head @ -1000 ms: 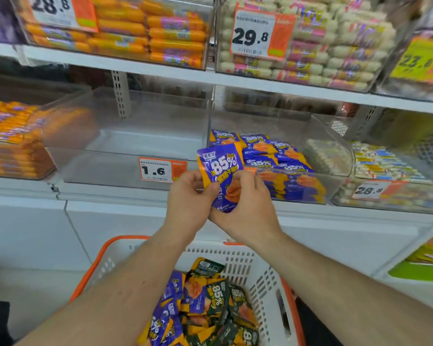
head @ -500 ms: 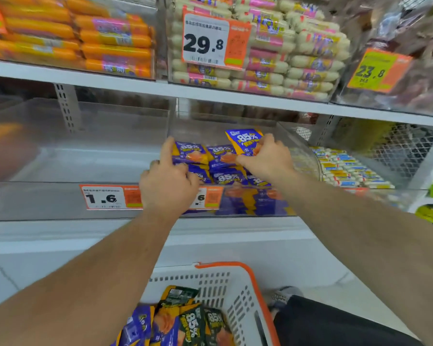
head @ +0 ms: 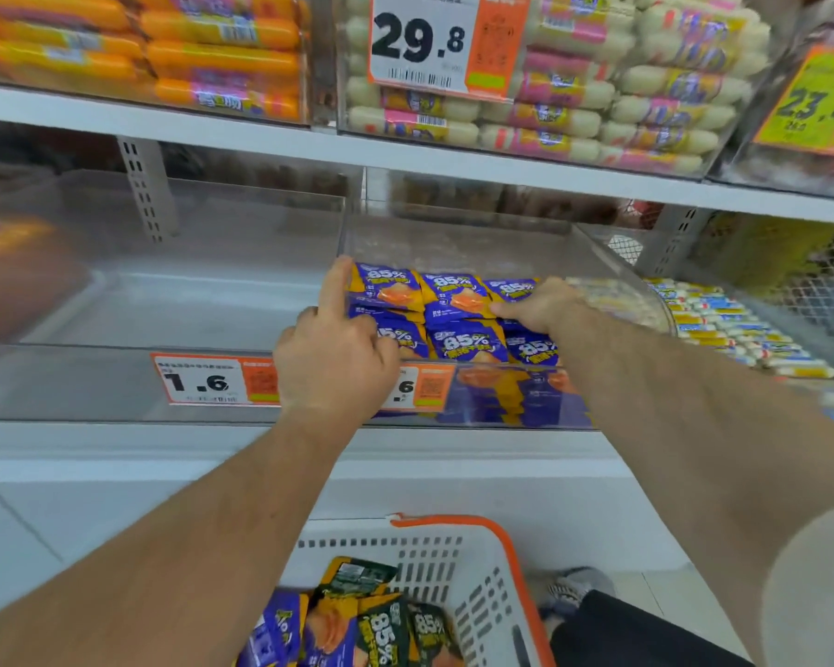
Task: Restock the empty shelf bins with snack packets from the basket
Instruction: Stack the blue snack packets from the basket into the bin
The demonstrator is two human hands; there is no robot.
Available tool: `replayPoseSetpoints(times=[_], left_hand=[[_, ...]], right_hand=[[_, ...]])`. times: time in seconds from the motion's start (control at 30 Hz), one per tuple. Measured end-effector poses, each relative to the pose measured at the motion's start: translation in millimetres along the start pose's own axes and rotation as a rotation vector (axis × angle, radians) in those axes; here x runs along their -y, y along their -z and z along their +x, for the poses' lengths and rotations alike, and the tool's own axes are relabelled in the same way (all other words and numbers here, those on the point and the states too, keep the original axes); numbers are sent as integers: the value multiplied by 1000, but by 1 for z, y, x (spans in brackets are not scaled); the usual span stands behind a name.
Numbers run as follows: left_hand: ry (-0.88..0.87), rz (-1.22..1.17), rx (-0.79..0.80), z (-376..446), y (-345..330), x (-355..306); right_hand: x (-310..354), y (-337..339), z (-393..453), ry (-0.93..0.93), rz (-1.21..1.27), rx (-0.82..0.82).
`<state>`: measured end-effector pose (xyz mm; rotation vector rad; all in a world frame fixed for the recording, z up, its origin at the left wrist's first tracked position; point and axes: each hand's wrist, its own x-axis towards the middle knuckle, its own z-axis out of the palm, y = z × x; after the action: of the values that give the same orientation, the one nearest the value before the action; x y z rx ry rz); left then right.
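Packets (head: 458, 320) — right hand (head: 545, 305) fingertips seemingly hidden

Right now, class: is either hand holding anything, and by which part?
Nothing is lifted. Both the left hand and right hand rest on the purple snack packets in the bin; no grip shows.

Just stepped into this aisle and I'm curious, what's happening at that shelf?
A person is restocking a clear shelf bin with purple snack packets. The left hand and the right hand are both on the rows of packets in the bin, straightening them. More packets wait in the white basket below. The bin to the left looks empty.
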<state>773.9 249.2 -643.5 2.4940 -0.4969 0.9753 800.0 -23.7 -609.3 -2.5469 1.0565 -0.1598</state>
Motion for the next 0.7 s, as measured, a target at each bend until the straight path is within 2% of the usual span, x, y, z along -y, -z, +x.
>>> replayPoseSetpoints(times=[0.27,0.47,0.53,0.6,0.67,0.7], left_hand=[[22,-2,63,0,0,2],[24,34,168,2,10,-1],[11,41,164,3,8,0],[-18,26,159,3,12,1],[-33,-29,71,-2,22,2],[-41,-67,1,-9,27,4]], right_hand=[[-3,-5,5,57,82,27],[13,10,-28,162,-71,-140],[20,14,-55,300,-81,-294],[24,11,-88,541,-13,-499],[27,0,-125,835,109,-682],[28,-7,-146,955,156,-723]])
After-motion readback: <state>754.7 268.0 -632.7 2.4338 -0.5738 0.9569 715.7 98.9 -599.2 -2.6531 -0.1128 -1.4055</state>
